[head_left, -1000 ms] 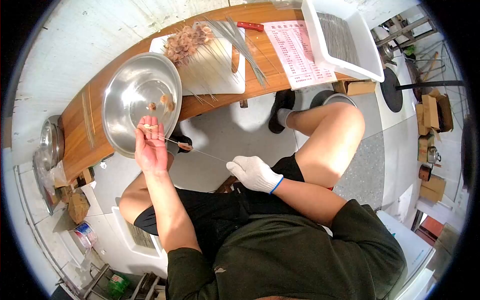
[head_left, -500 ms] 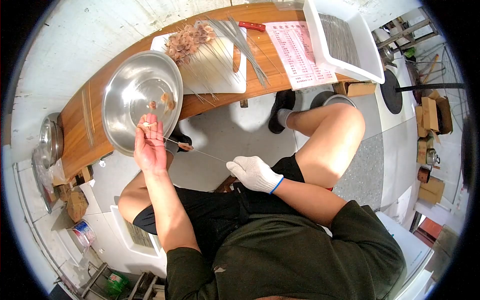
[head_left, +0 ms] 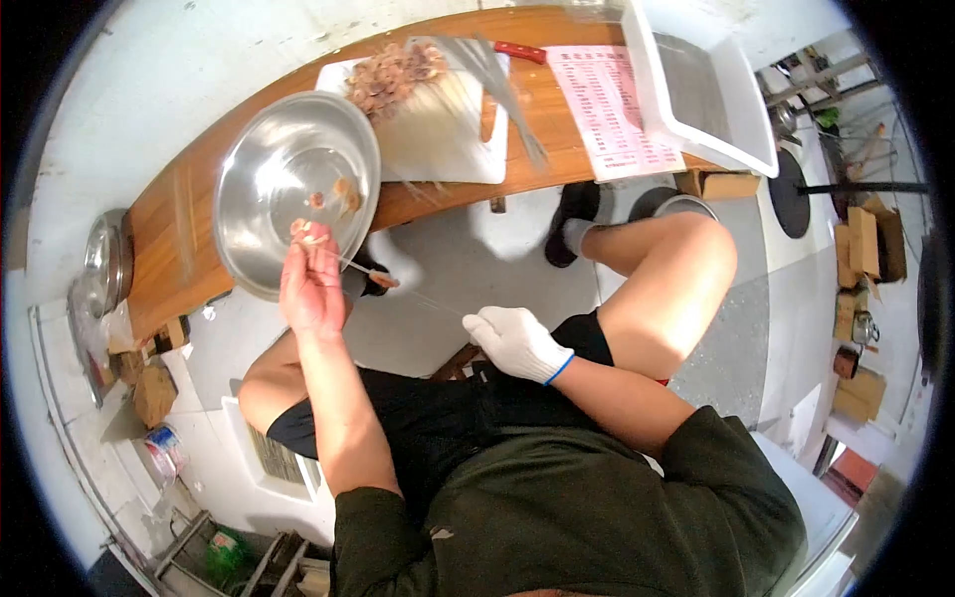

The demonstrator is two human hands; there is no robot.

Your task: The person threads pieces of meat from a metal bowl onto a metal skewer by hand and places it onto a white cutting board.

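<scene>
My bare left hand [head_left: 316,294], palm up at the rim of the steel bowl [head_left: 254,164], holds small pale meat pieces [head_left: 309,234] at its fingers. My right hand [head_left: 517,343], in a white knitted glove, is closed on one end of a thin metal skewer [head_left: 430,302]. The skewer runs up to the left hand's fingers, where its tip is hidden. One meat piece [head_left: 382,280] is threaded on it, beside the left hand. A few more pieces [head_left: 344,194] lie in the bowl.
A white cutting board [head_left: 423,144] on the wooden table [head_left: 537,95] bears a meat pile [head_left: 383,85] and loose skewers [head_left: 502,85]. Right of it are a red-handled knife [head_left: 520,52], a printed sheet [head_left: 612,109] and a white bin [head_left: 662,109] of skewers. My knees are below the table.
The whole view has shifted, so the table, bowl and both hands appear slightly farther right. Both hands keep their hold, and the skewer looks more blurred.
</scene>
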